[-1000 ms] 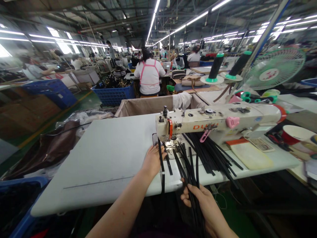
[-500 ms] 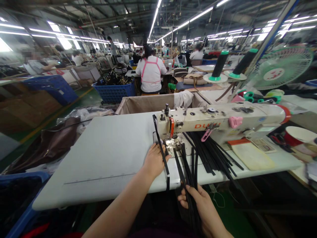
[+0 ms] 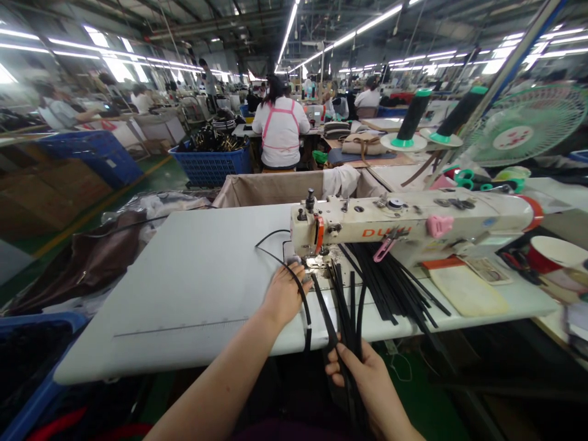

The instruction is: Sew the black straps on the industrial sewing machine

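My left hand [image 3: 283,295] lies on the white table beside the needle area of the sewing machine [image 3: 358,226], fingers stretched forward. A thin black strip [image 3: 304,301] runs over its fingers, bends on the table to the left of the machine head and hangs over the front edge. Below the table edge, my right hand [image 3: 356,367] is closed round several black strips [image 3: 349,312], which fan up toward the needle plate. More black strips [image 3: 390,278] lie in a pile under the machine arm.
Two thread cones [image 3: 413,116] and a green fan [image 3: 514,135] stand at the right. A fabric-lined bin [image 3: 271,188] is behind the table, and a person [image 3: 281,131] sits beyond it. A blue basket [image 3: 214,162] stands back left.
The strip over my left hand has bent into a leftward loop where it was nearly straight. My right hand has shifted slightly left and up with its strips.
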`<action>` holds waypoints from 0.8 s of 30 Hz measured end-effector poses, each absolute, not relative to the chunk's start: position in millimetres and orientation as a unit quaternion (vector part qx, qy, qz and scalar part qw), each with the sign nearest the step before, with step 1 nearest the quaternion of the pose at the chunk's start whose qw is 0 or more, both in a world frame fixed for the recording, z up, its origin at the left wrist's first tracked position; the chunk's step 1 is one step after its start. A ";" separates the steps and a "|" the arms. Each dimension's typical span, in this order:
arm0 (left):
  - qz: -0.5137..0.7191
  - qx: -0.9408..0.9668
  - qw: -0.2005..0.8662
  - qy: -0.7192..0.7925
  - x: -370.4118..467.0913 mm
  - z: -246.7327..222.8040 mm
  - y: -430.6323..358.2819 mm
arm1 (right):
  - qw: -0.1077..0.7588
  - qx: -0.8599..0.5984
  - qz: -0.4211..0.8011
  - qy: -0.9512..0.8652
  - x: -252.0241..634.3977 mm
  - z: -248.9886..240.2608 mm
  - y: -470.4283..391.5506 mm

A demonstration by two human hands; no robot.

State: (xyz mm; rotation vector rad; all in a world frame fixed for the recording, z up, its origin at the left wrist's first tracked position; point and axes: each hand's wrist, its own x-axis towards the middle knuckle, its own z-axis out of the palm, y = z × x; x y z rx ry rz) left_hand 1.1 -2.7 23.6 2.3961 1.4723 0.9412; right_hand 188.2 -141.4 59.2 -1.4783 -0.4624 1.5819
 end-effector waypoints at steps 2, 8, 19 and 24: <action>0.316 0.803 0.094 0.497 1.6 23.0 -2.9 | 0.446 -0.597 0.638 -0.194 187.5 59.5 -140.3; 0.380 0.751 0.191 0.506 0.3 17.2 0.8 | 0.445 -0.602 0.626 -0.219 186.4 60.1 -140.4; 0.668 0.233 0.578 0.406 -42.7 27.7 22.0 | 0.450 -0.587 0.615 -0.273 178.4 51.3 -133.9; 0.628 0.383 0.590 0.333 -34.3 37.5 11.6 | 0.462 -0.587 0.602 -0.281 172.4 57.2 -127.5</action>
